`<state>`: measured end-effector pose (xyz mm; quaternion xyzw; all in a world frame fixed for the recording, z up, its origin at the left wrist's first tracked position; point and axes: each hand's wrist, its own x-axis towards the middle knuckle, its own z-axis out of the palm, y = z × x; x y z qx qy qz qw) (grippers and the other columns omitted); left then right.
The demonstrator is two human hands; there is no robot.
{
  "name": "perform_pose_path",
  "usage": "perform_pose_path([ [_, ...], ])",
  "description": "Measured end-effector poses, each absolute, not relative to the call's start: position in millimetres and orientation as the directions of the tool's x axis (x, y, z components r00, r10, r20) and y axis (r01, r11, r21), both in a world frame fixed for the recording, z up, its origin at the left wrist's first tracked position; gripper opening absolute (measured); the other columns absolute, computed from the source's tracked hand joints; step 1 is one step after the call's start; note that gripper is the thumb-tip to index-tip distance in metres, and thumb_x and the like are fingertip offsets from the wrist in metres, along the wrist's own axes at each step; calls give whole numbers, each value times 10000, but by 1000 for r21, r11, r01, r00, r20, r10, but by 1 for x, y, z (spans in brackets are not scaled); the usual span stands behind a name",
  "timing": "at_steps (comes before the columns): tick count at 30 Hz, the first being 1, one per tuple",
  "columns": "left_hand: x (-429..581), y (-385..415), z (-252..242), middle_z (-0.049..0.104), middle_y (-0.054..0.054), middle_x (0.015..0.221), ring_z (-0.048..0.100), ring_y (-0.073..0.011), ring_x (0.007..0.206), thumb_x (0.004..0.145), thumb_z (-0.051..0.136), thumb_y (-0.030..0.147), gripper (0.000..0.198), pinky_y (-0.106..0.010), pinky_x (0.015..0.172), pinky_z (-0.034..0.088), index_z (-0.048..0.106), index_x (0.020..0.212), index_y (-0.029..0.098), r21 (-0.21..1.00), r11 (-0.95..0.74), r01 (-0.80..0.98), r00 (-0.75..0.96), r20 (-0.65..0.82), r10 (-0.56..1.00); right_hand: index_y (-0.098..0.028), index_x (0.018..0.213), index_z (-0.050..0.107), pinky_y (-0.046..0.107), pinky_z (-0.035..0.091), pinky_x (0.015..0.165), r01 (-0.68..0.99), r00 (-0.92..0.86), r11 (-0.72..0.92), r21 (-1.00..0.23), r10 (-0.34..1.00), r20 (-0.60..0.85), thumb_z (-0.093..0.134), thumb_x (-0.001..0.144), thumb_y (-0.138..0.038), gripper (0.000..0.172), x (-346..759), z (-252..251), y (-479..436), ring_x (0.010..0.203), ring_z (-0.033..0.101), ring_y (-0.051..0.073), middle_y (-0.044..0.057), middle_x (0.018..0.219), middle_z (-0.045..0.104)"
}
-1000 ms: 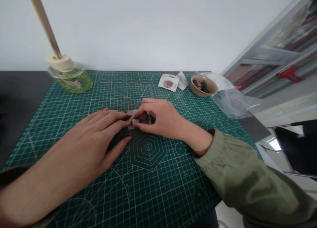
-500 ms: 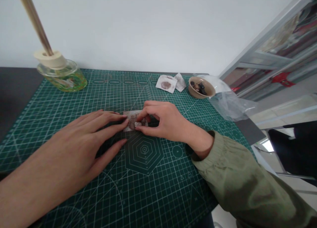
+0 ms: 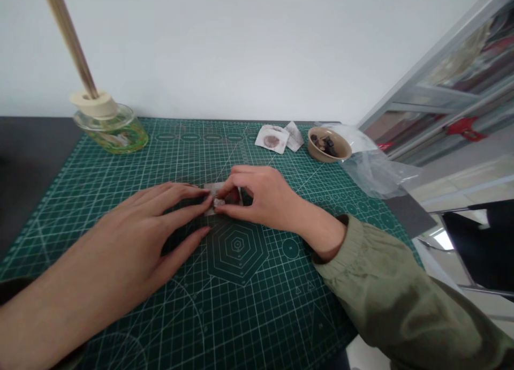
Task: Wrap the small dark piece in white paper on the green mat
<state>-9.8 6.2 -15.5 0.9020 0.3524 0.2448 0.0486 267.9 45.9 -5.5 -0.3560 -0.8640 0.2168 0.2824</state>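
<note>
A small whitish paper piece with brown staining lies flat on the green cutting mat. My left hand rests at its left edge, fingers stretched out and fingertips touching the paper. Thumb and fingers of my right hand pinch a small crumpled pale wad against the paper, close to the left fingertips. The right fingers cover much of the stained area. What the wad is made of is too small to tell.
Behind the hands lie two whitish paper pieces, the nearer one with a brown round stain. A tan bowl holds dark and brown bits, beside a clear plastic bag. A reed diffuser bottle stands at the back left.
My right hand has slid slightly left across the paper with the wad, closer to the left fingertips. My left hand stays at the paper's edge. The view has shifted a little.
</note>
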Motion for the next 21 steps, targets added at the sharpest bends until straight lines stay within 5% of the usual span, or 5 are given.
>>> perform_pose_path([
  [4,-6,5,-12,808,-159,1477,799,-435,1313,1151,612,424,364,-675,1132,673,806,1411,257,258,-738,624,617,417,668,-166,1060,857,254,435,621,308,-498,519,-798,802,330,903,979,-320,181,264,3,36,630,601,98,-46,756,737],
  [8,3,-2,2,829,-105,1373,839,-321,1183,1117,728,379,290,-499,1044,717,761,1380,262,456,-680,574,512,448,733,-179,1054,829,229,425,532,141,-468,310,-940,858,212,951,881,-248,223,263,11,29,576,640,108,-56,677,732],
  [14,8,-13,13,861,25,1137,835,-216,1028,1071,839,316,133,-371,934,691,765,1180,330,626,-607,489,326,514,793,-178,1144,805,216,608,582,-88,-622,42,-995,778,87,1009,856,-179,353,261,9,31,663,845,166,25,891,889],
  [21,8,-17,13,868,55,1006,815,-185,890,1022,894,282,139,-341,817,674,816,1128,328,707,-541,456,259,476,841,-182,1135,774,196,655,613,-151,-639,-4,-989,763,95,1007,878,-166,347,262,8,30,709,887,172,43,971,911],
])
